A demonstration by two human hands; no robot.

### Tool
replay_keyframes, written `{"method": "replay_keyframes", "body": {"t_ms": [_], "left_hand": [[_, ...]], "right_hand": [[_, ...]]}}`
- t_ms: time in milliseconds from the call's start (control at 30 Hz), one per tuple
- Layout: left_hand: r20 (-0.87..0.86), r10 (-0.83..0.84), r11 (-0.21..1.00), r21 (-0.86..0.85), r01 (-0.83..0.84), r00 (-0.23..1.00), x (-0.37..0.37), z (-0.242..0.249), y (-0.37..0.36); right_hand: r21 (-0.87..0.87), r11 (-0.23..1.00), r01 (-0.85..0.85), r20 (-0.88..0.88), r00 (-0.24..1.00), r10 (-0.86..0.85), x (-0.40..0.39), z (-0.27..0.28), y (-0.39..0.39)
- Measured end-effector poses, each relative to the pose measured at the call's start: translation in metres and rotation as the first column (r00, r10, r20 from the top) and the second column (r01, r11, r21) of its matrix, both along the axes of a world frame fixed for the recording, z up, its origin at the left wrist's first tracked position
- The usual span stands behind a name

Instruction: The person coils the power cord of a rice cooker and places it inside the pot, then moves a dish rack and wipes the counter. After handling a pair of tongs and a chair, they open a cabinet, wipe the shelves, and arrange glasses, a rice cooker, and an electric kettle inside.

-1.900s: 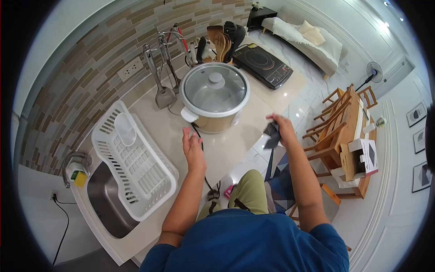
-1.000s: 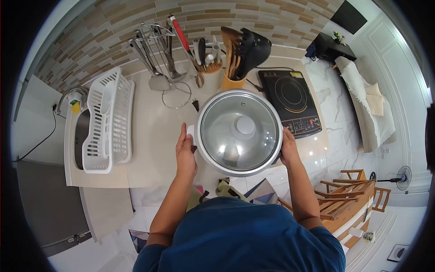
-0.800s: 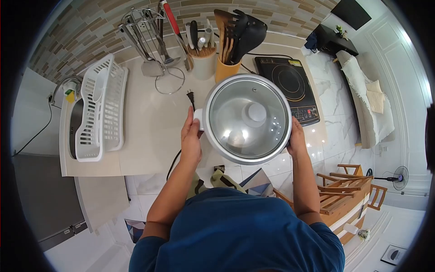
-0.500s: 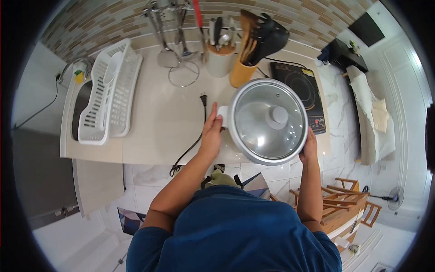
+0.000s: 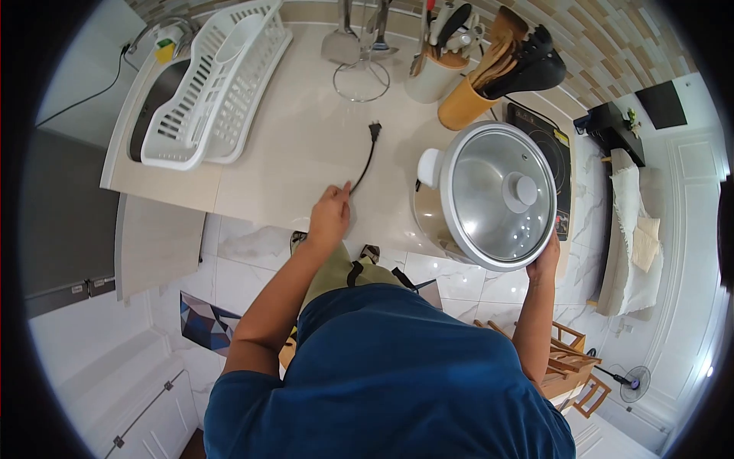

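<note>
A large pot stands tilted toward the right on the counter, its glass lid in place with a grey knob on top. One white side handle of the pot faces left. My right hand grips the pot's lower right side; its fingers are partly hidden behind the rim. Near the counter's front edge, my left hand is closed on a black power cord. The cord's two-pin plug lies on the counter beyond the fingers.
An induction cooker lies behind the pot at right. Along the back stand an orange utensil holder, a pale cutlery holder and a wire utensil stand. A white dish rack sits at left beside the sink.
My left hand has let go of the pot's left handle and taken hold of the cord. My right hand stays on the pot. The view has shifted and turned.
</note>
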State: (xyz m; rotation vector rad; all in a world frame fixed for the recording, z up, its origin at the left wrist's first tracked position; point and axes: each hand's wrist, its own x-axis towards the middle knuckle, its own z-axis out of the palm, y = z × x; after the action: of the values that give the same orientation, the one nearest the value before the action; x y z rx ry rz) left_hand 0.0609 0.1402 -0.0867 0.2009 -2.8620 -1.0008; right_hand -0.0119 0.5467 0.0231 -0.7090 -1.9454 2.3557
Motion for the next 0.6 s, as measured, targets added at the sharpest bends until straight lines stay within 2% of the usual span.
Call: {"method": "replay_keyframes", "body": {"t_ms": [33, 67, 133, 200, 267, 300, 333, 367, 400, 433, 467, 500, 533, 600], "left_hand": [[-0.095, 0.046, 0.987, 0.160, -0.030, 0.994, -0.002, 0.013, -0.010], [-0.179, 0.111, 0.948, 0.315, -0.050, 0.978, -0.001, 0.029, -0.021], [-0.171, 0.210, 0.871, 0.480, -0.105, 0.963, 0.002, 0.069, -0.045], [-0.218, 0.267, 0.815, 0.570, -0.100, 0.939, 0.012, 0.107, -0.069], [-0.191, 0.348, 0.792, 0.583, -0.179, 0.918, 0.028, 0.163, -0.085], [-0.175, 0.402, 0.730, 0.653, -0.199, 0.899, 0.038, 0.189, -0.092], [-0.155, 0.452, 0.662, 0.719, -0.213, 0.879, 0.050, 0.211, -0.098], [-0.224, 0.466, 0.643, 0.750, -0.154, 0.856, 0.060, 0.226, -0.102], [-0.278, 0.525, 0.632, 0.760, -0.150, 0.805, 0.065, 0.252, -0.096], [-0.330, 0.577, 0.625, 0.768, -0.143, 0.747, 0.068, 0.275, -0.089], [-0.377, 0.553, 0.633, 0.770, -0.080, 0.743, 0.076, 0.289, -0.092], [-0.421, 0.528, 0.640, 0.769, -0.019, 0.737, 0.086, 0.299, -0.095], [-0.421, 0.534, 0.644, 0.764, -0.031, 0.733, 0.094, 0.307, -0.093], [-0.522, 0.357, 0.416, 0.831, 0.369, 0.775, 0.101, 0.319, -0.088]], "right_hand": [[-0.079, 0.997, -0.008, 0.015, 1.000, 0.009, 0.003, 0.014, -0.015], [-0.081, 0.996, -0.026, 0.027, 0.999, 0.028, 0.007, 0.008, -0.016], [-0.130, 0.989, 0.068, -0.030, 0.997, -0.073, 0.023, -0.011, -0.008], [0.003, 0.999, 0.041, 0.124, 0.991, -0.041, 0.046, -0.061, 0.018], [0.050, 0.988, -0.143, 0.314, 0.942, 0.121, 0.076, -0.084, 0.020], [0.114, 0.858, -0.500, 0.352, 0.828, 0.436, 0.081, -0.085, 0.011], [0.157, 0.603, -0.782, 0.408, 0.607, 0.682, 0.087, -0.084, 0.000], [0.098, 0.498, -0.861, 0.468, 0.482, 0.741, 0.089, -0.079, -0.018], [0.033, 0.387, -0.922, 0.517, 0.347, 0.783, 0.090, -0.071, -0.041], [0.118, 0.291, -0.949, 0.465, 0.312, 0.828, 0.090, -0.064, -0.068], [0.208, 0.198, -0.958, 0.413, 0.270, 0.870, 0.087, -0.057, -0.098], [0.215, 0.137, -0.967, 0.360, 0.209, 0.909, 0.081, -0.042, -0.129], [0.223, 0.078, -0.972, 0.305, 0.146, 0.941, 0.077, -0.033, -0.161], [0.393, 0.057, -0.918, -0.049, 0.041, 0.998, 0.075, -0.051, -0.215]]}}
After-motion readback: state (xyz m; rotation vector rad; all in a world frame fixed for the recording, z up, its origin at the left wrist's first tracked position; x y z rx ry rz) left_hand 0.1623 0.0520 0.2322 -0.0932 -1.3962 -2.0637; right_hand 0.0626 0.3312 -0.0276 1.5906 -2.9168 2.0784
